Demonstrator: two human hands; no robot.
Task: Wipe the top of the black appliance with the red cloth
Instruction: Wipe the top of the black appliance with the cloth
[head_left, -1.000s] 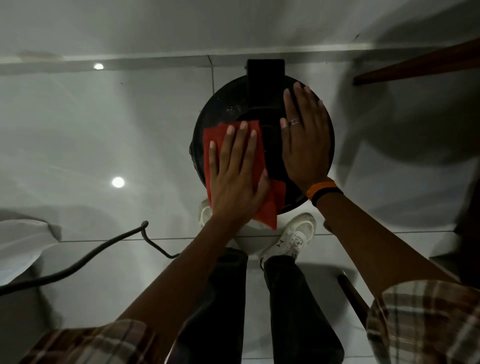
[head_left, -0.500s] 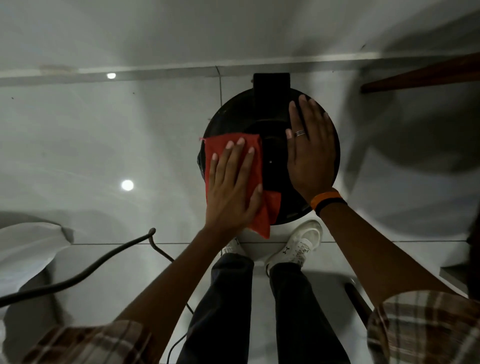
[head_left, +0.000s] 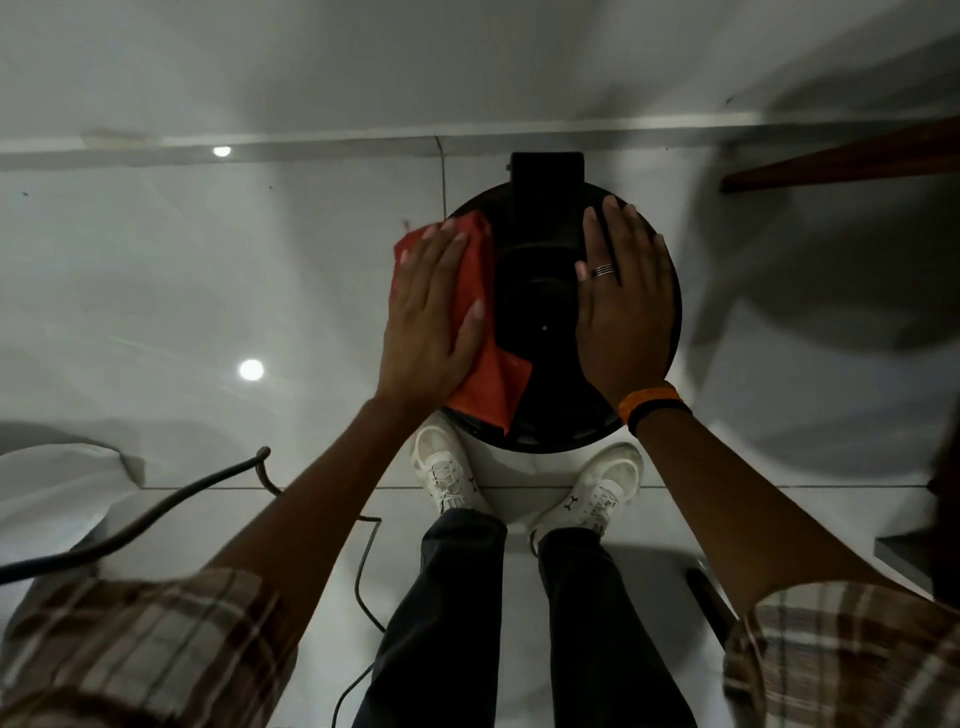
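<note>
A round black appliance (head_left: 540, 312) stands on the tiled floor in front of my feet, with a black rectangular part at its far edge. My left hand (head_left: 431, 317) lies flat on the red cloth (head_left: 485, 374), pressing it onto the left side of the appliance's top; the cloth hangs past the left rim. My right hand (head_left: 623, 301), with a ring and an orange and black wristband, rests flat on the right side of the top, fingers together and pointing away from me.
A dark cable (head_left: 156, 514) runs across the floor at the left and a thinner cord (head_left: 363, 587) trails by my left leg. A white object (head_left: 47, 488) sits at the far left. A brown wooden bar (head_left: 841, 161) crosses the upper right.
My left hand has slid the red cloth left and away from me, from the top's middle to its left rim. My right hand has stayed flat on the right side.
</note>
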